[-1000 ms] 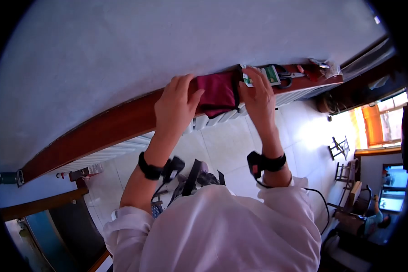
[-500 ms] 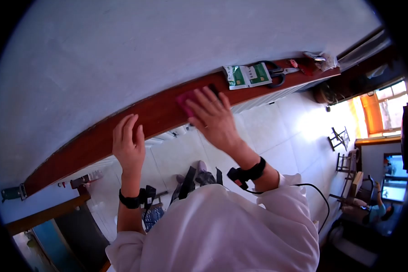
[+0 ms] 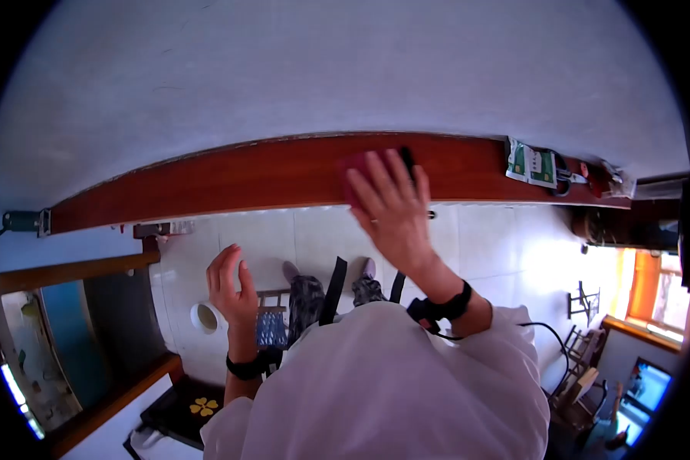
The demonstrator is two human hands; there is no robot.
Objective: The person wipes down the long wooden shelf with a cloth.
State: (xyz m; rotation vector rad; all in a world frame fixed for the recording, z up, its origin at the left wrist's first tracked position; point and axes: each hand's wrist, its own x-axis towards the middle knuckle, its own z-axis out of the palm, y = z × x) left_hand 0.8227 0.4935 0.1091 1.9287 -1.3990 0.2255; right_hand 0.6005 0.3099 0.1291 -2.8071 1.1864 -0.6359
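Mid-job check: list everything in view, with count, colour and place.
Wall: one, grey, top
Ledge: one, red-brown, along wall
Cloth: one, dark magenta, mid-ledge
Packet: one or two, green-white, ledge's right part
Scissors: one pair, dark handles, beside packet
Oddments: several, red and clear, ledge's right end, unclear
Floor: one, pale, below ledge
Blue-topped stool: one, by left leg
Folding stool: one, dark, right
Window: one, orange frame, right
Screen: one, bluish, lower right
Shirt: one, whitish, bottom
Wristbands: two, black, one per wrist
Left hand: one, bare, away from ledge
Right hand: one, bare, over cloth
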